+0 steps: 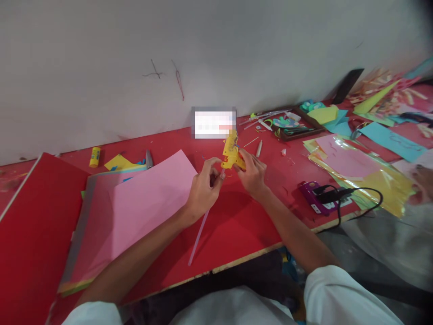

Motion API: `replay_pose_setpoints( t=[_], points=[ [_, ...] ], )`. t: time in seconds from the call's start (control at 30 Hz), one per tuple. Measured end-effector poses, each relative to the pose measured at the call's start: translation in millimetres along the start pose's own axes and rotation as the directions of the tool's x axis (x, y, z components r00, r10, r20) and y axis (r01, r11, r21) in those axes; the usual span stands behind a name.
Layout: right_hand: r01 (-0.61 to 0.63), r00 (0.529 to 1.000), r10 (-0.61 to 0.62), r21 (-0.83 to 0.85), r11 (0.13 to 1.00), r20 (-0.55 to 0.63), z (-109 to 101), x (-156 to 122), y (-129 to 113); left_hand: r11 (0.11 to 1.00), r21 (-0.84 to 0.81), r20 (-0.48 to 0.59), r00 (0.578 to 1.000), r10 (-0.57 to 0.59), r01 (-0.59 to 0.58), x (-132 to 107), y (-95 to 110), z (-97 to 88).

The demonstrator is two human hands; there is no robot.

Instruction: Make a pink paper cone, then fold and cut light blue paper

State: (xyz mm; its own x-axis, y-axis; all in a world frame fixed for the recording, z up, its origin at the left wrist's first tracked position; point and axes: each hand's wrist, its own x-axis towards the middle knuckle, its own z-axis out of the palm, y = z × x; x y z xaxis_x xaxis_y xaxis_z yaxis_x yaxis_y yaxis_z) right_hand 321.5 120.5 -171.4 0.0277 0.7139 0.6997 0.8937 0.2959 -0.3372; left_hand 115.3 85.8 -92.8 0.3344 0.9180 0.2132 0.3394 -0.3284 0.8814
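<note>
Glue gun (pixel 231 155), yellow, is positioned above the red desk (pixel 243 225), in front of the person. Right hand (pixel 252 174): fingers wrapped around the handle. Left hand (pixel 204 189): fingers pinching the translucent glue stick (pixel 199 237) at the gun's rear; its free end slants toward the desk's near edge. Pink paper (pixel 152 198) lies left of the left hand.

On the red flat counter (pixel 243 230), a purple boxy plastic socket block (pixel 309 195) is placed right of a pink paper sheet (pixel 152 198); between them, a yellow plastic glue gun (pixel 231 158) is held.
</note>
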Motion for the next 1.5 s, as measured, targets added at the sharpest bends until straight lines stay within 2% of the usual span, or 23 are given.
replay_pose_setpoints(
  t=[0.23, 0.67, 0.9, 0.97, 1.07, 1.17, 1.23, 1.3, 1.37, 1.43, 1.5],
  points=[
    [0.049, 0.998, -0.05, -0.023, 0.999, -0.028, -7, 1, 3, 0.998, 0.043, 0.029, 0.999, 0.043, -0.045, 0, 0, -0.2],
    [0.004, 1.0, -0.004, 0.021, 1.0, -0.001, -9, 1, 2, 0.991, 0.079, 0.087, 0.991, 0.106, -0.112, -1, -8, 2.8],
    [0.008, 0.999, -0.006, 0.052, 0.999, -0.04, -3, -3, -1, 0.993, 0.063, 0.046, 0.995, 0.093, -0.096, -1, -9, 3.2],
    [-0.019, 0.998, 0.023, 0.087, 0.996, -0.052, -1, -3, -4, 0.994, 0.064, 0.042, 0.995, 0.086, -0.089, 0, -10, 3.4],
    [-0.132, 0.989, 0.142, 0.217, 0.967, -0.032, 4, -3, -11, 0.992, 0.098, 0.036, 0.996, 0.081, -0.084, 1, -10, 3.3],
    [-0.264, 0.964, 0.257, 0.409, 0.874, 0.074, 10, 0, -17, 0.978, 0.18, 0.05, 0.994, 0.1, -0.108, 3, -11, 1.3],
    [-0.339, 0.939, 0.305, 0.557, 0.758, 0.157, 15, 3, -19, 0.953, 0.267, 0.068, 0.989, 0.132, -0.145, 6, -14, -2.0],
    [-0.422, 0.903, 0.34, 0.7, 0.577, 0.264, 19, 7, -18, 0.917, 0.357, 0.084, 0.984, 0.158, -0.178, 10, -17, -6.8],
    [-0.509, 0.852, 0.342, 0.782, 0.359, 0.397, 20, 11, -17, 0.886, 0.425, 0.089, 0.982, 0.166, -0.188, 14, -21, -12.4],
    [-0.589, 0.791, 0.323, 0.79, 0.169, 0.52, 19, 12, -16, 0.863, 0.472, 0.075, 0.983, 0.167, -0.183, 18, -24, -17.6],
    [-0.643, 0.734, 0.309, 0.766, 0.027, 0.605, 16, 13, -16, 0.84, 0.512, 0.048, 0.982, 0.18, -0.179, 21, -26, -21.3]
  ],
)
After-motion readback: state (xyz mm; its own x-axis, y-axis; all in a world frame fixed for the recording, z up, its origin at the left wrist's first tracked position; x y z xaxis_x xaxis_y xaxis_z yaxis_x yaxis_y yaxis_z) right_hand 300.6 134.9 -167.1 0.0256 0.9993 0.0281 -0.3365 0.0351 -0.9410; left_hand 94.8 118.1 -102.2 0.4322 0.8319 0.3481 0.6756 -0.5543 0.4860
